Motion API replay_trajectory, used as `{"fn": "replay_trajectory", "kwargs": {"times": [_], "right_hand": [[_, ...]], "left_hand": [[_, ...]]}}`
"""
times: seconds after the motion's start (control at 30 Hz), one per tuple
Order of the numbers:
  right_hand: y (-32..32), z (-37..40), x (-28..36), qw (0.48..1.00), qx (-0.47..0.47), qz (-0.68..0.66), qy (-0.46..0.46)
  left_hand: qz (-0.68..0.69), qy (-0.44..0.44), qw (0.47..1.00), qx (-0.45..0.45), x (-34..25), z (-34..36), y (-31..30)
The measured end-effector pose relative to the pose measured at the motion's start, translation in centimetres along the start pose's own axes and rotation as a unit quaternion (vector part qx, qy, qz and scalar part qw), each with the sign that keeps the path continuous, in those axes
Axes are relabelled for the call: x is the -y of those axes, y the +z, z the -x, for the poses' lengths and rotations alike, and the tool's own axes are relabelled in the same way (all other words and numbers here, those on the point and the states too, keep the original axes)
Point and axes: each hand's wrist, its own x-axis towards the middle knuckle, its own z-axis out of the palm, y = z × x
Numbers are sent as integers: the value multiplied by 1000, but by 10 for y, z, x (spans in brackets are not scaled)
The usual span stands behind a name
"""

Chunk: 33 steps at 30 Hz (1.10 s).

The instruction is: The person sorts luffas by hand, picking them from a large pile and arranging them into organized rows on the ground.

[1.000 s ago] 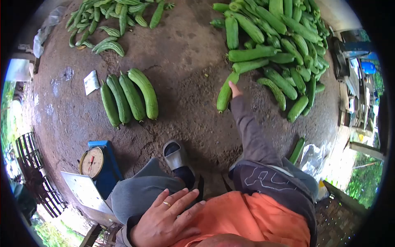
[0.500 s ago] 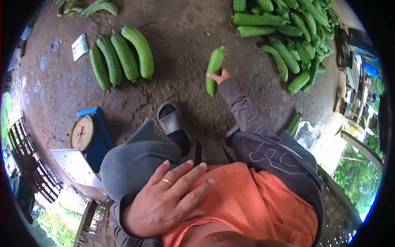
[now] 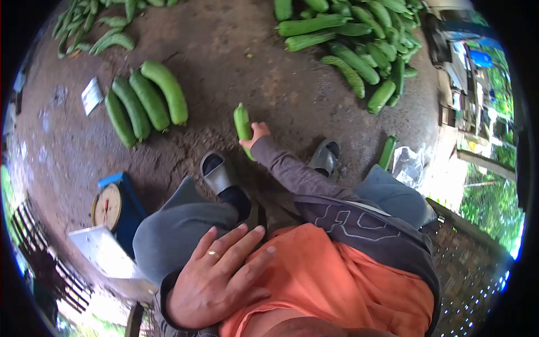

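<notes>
My right hand (image 3: 256, 135) is wrapped around the middle of a long green gourd (image 3: 241, 119), held over the dirt floor in front of my feet. Part of the gourd is hidden behind the fingers. Against the orange shirt (image 3: 320, 264) rests my left hand (image 3: 219, 281), its fingers stretched out and holding nothing. Left of the held gourd, several big gourds (image 3: 150, 101) lie side by side in a row on the floor.
A large heap of gourds (image 3: 359, 62) lies at the upper right, and thinner, curved green vegetables (image 3: 115, 41) at the upper left. A blue dial scale (image 3: 106, 208) stands by my left knee. One gourd (image 3: 387, 151) lies beside my right leg, near clear plastic (image 3: 409, 165).
My right hand has carried the gourd leftward and closer to my feet, toward the row. The view has turned to the right. My left hand stays on the shirt.
</notes>
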Motion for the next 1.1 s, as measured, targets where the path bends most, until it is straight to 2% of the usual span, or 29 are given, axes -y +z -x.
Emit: {"fn": "replay_trajectory", "kwargs": {"times": [0.1,0.2,0.27,0.33,0.4,0.43,0.47,0.57,0.63,0.67,0.7,0.77,0.83,0.93,1.0,1.03,1.07,1.1], "right_hand": [[-10,-6,-19,997,-43,-67,-22],[-76,-57,-20,980,-118,-160,-15],[-121,-110,-34,962,-241,-114,-53],[-169,-163,-47,923,-370,33,-104],[-217,-198,-38,904,-370,149,-156],[-232,-224,-44,874,-379,247,-176],[-243,-247,-49,837,-381,342,-194],[-265,-282,-52,804,-242,521,-152],[-270,-292,-51,805,-164,554,-134],[-274,-295,-46,826,-128,539,-103],[-274,-310,-50,817,-106,562,-70],[-270,-307,-51,829,-170,522,-106],[-274,-288,-22,797,-165,554,-174],[-256,-268,35,778,-152,492,-361],[-222,-259,83,725,-153,454,-495],[-206,-242,118,708,-121,434,-544],[-180,-233,144,679,-128,442,-572],[-155,-230,167,666,-87,402,-622]], "left_hand": [[-12,-2,1000,-16,-1,-6,0],[-8,-25,999,-24,-4,-10,-3],[16,-31,998,-48,-3,-11,-5],[12,-42,998,-46,-4,-16,-8],[12,-50,998,-45,-4,-22,-8],[12,-54,997,-45,-3,-24,-8],[14,-61,997,-44,-2,-26,-8],[5,-79,996,-32,-1,-32,-7],[-7,-71,997,-18,-1,-39,-6],[-13,-77,997,-16,-1,-41,-5],[-7,-66,998,-22,0,-41,-3],[-3,-40,999,-26,7,-37,-2],[2,-36,999,-29,11,-32,-1],[4,-29,999,-38,12,-25,2],[3,-16,999,-38,13,-23,2],[6,-11,999,-40,14,-22,2],[9,-7,999,-42,15,-19,2],[13,-4,999,-43,15,-17,3]]}}
